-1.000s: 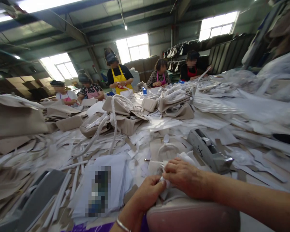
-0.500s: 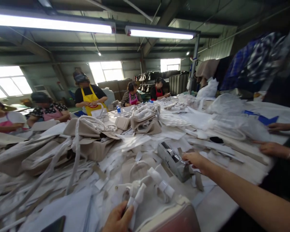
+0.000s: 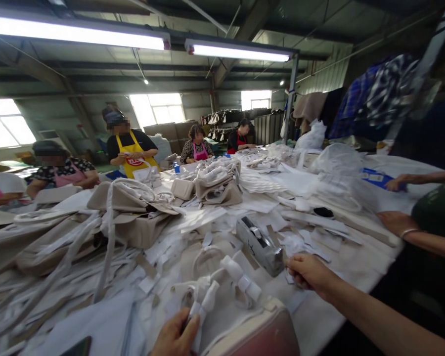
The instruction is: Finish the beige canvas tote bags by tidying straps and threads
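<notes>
My left hand (image 3: 176,333) is closed around a bag strap (image 3: 203,299) wrapped in white padding. Under it lies a pale beige handbag (image 3: 259,329) with a pinkish panel, at the bottom of the view. A second white-wrapped strap part (image 3: 241,279) rests on the bag beside it. My right hand (image 3: 311,274) is pinched shut just off the front end of a grey tape dispenser (image 3: 259,244). Its fingertips appear to hold the end of clear tape, though the tape itself is hard to make out.
Beige bags (image 3: 144,222) with wrapped handles are heaped at left, more (image 3: 218,183) in the middle. Paper scraps cover the table. At right, a co-worker's hands (image 3: 396,222) are near clear plastic bags (image 3: 341,170) and a blue packet (image 3: 374,178). A dark phone (image 3: 77,347) lies bottom left.
My right hand has drawn back from the dispenser's front end, to the right and toward me. My left hand keeps its hold. A co-worker's hand at right now touches the blue packet.
</notes>
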Demonstrator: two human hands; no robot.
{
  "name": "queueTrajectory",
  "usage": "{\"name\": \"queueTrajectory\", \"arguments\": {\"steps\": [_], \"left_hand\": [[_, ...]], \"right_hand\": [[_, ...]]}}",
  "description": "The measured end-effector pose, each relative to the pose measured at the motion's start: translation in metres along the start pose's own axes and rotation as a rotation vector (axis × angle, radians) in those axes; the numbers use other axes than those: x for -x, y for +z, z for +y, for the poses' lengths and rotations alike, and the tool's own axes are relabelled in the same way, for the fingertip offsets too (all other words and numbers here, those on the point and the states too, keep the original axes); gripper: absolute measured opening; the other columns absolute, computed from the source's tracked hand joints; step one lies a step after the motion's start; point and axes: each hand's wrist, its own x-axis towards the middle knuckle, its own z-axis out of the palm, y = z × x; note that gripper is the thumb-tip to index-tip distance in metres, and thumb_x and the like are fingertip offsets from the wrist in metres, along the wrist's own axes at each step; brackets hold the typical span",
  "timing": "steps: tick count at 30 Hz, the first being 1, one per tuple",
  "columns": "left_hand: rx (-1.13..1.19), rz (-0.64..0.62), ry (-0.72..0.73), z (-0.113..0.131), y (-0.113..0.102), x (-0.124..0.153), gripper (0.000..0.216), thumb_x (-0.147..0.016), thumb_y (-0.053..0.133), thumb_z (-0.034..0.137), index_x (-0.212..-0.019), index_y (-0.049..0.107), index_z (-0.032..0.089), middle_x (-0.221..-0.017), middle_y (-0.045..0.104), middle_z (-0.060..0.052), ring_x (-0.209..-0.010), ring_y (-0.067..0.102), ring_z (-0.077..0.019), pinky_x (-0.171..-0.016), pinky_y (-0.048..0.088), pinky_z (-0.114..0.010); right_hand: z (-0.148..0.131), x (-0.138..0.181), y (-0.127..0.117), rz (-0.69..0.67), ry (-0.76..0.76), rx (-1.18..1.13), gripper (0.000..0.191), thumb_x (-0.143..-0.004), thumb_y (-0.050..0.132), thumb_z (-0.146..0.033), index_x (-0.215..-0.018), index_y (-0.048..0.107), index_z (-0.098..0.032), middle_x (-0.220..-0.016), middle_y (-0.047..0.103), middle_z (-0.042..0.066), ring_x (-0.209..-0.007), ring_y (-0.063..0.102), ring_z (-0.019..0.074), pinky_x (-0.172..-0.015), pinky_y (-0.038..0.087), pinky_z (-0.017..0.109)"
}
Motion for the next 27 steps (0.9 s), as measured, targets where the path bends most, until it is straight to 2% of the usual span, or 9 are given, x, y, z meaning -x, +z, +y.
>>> {"name": "queueTrajectory", "arguments": {"steps": [3, 7, 11, 13, 16, 18, 20, 23, 27], "left_hand": [[0.012, 0.008, -0.001, 0.010, 0.001, 0.004, 0.054, -0.082, 0.047, 0.072, -0.079, 0.058, 0.019, -0.070, 0.049, 0.001, -0.067, 0.052, -0.0178, -0.059, 0.043, -0.026], [-0.037, 0.020, 0.017, 0.029, -0.001, 0.017, 0.037, -0.087, 0.044, 0.052, -0.075, 0.055, 0.019, -0.068, 0.049, 0.001, -0.068, 0.051, -0.0176, -0.062, 0.039, -0.027], [-0.057, 0.045, 0.020, 0.045, -0.005, 0.027, 0.028, -0.088, 0.044, 0.041, -0.071, 0.050, 0.020, -0.066, 0.049, 0.002, -0.066, 0.049, -0.0155, -0.061, 0.034, -0.026], [-0.085, 0.057, 0.026, 0.048, -0.007, 0.029, 0.026, -0.089, 0.044, 0.037, -0.070, 0.049, 0.020, -0.065, 0.049, 0.002, -0.064, 0.048, -0.0143, -0.059, 0.032, -0.026], [-0.136, 0.101, 0.036, 0.046, -0.006, 0.030, 0.025, -0.088, 0.047, 0.033, -0.067, 0.050, 0.019, -0.064, 0.052, 0.002, -0.064, 0.047, -0.0141, -0.059, 0.029, -0.027], [-0.157, 0.127, 0.045, 0.043, -0.005, 0.031, 0.025, -0.088, 0.049, 0.032, -0.068, 0.054, 0.018, -0.066, 0.056, 0.000, -0.065, 0.049, -0.0150, -0.059, 0.028, -0.028], [-0.178, 0.152, 0.059, 0.040, -0.004, 0.032, 0.025, -0.088, 0.050, 0.032, -0.071, 0.059, 0.017, -0.069, 0.061, -0.003, -0.067, 0.051, -0.0163, -0.059, 0.028, -0.028], [-0.204, 0.182, 0.062, 0.037, -0.003, 0.034, 0.027, -0.090, 0.049, 0.032, -0.076, 0.065, 0.016, -0.075, 0.069, -0.008, -0.068, 0.055, -0.0179, -0.060, 0.028, -0.030], [-0.233, 0.201, 0.056, 0.036, -0.005, 0.035, 0.029, -0.091, 0.050, 0.033, -0.079, 0.069, 0.015, -0.077, 0.071, -0.011, -0.069, 0.058, -0.0198, -0.060, 0.028, -0.031]], "right_hand": [[0.016, -0.005, 0.012, 0.029, -0.001, 0.047, 0.025, -0.072, 0.056, -0.041, -0.058, 0.052, -0.021, -0.048, 0.047, -0.003, -0.043, 0.039, 0.0103, -0.044, 0.025, 0.023], [0.026, -0.010, 0.005, 0.015, -0.035, 0.229, 0.029, -0.067, 0.065, -0.031, -0.044, 0.050, -0.021, -0.040, 0.047, 0.000, -0.043, 0.039, 0.0122, -0.044, 0.024, 0.026], [-0.008, 0.012, 0.008, -0.077, -0.205, 0.325, 0.033, -0.072, 0.066, -0.048, -0.054, 0.060, -0.021, -0.048, 0.053, 0.000, -0.047, 0.041, 0.0132, -0.047, 0.030, 0.028], [-0.040, 0.035, 0.032, -0.223, -0.263, 0.281, 0.035, -0.072, 0.067, -0.054, -0.064, 0.064, -0.020, -0.053, 0.055, -0.001, -0.048, 0.040, 0.0119, -0.047, 0.030, 0.027], [-0.080, 0.071, 0.095, -0.509, -0.238, 0.166, 0.034, -0.070, 0.070, -0.052, -0.068, 0.065, -0.018, -0.055, 0.058, -0.001, -0.048, 0.042, 0.0096, -0.046, 0.029, 0.024], [-0.092, 0.086, 0.140, -0.624, -0.179, 0.137, 0.031, -0.068, 0.070, -0.047, -0.071, 0.065, -0.017, -0.056, 0.059, -0.002, -0.046, 0.041, 0.0077, -0.044, 0.025, 0.021], [-0.091, 0.091, 0.174, -0.669, -0.104, 0.133, 0.026, -0.068, 0.071, -0.042, -0.069, 0.062, -0.017, -0.055, 0.059, -0.002, -0.043, 0.039, 0.0063, -0.041, 0.022, 0.020], [-0.083, 0.088, 0.200, -0.644, -0.005, 0.170, 0.024, -0.068, 0.072, -0.036, -0.064, 0.057, -0.018, -0.052, 0.057, -0.003, -0.041, 0.039, 0.0056, -0.039, 0.018, 0.019], [-0.078, 0.085, 0.203, -0.616, 0.038, 0.231, 0.027, -0.070, 0.074, -0.035, -0.062, 0.055, -0.018, -0.052, 0.057, -0.003, -0.040, 0.039, 0.0051, -0.037, 0.016, 0.018]]}}
